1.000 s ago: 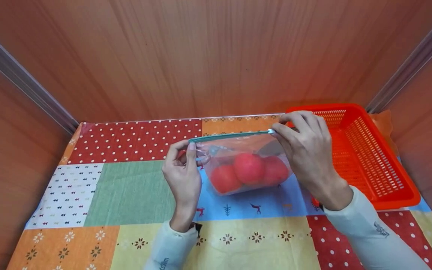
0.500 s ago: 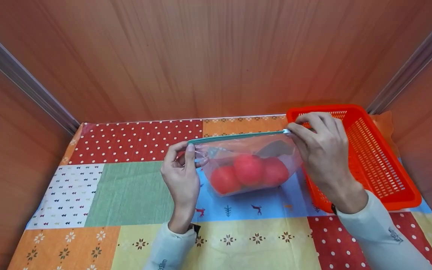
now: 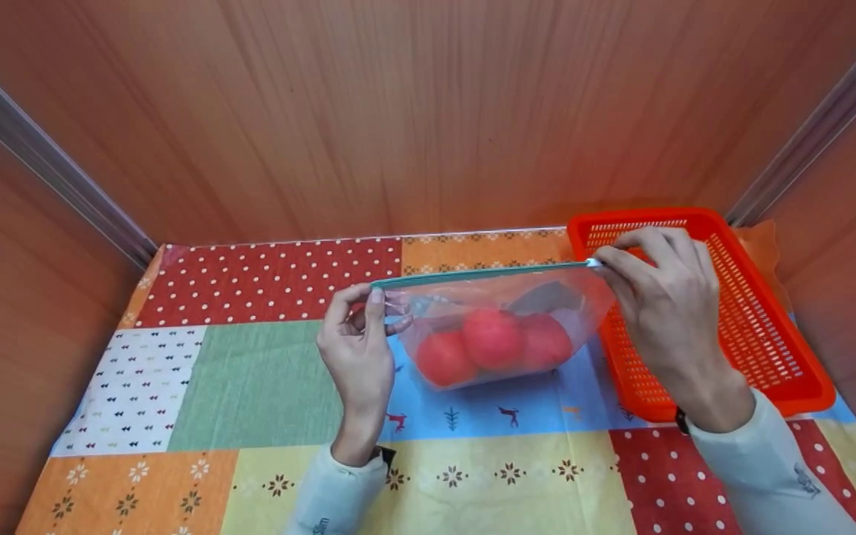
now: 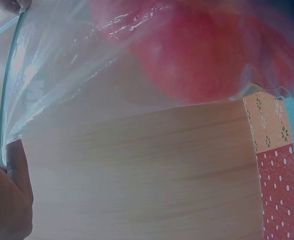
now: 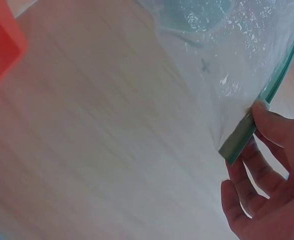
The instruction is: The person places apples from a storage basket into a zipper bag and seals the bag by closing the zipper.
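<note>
A clear zip bag (image 3: 524,290) with a green zip strip (image 3: 472,276) holds several round red things (image 3: 493,338) that look like tomatoes or apples. Pinched at its left top corner by my left hand (image 3: 357,357), the bag hangs upright above the cloth. My right hand (image 3: 669,319) pinches the small white slider (image 3: 594,262) near the strip's right end. In the right wrist view, thumb and forefinger close on the green strip (image 5: 274,82), and a short end of it juts past them. The left wrist view shows the red things (image 4: 187,55) through the plastic.
An orange-red plastic basket (image 3: 762,297) with slotted sides stands at the right, partly behind my right hand. A patchwork cloth (image 3: 264,386) covers the table. Wood-grain panels (image 3: 428,119) rise at the back and on both sides.
My right hand has slid rightward along the strip with the white slider, from over the red things to near the bag's right end. My left hand has stayed at its corner.
</note>
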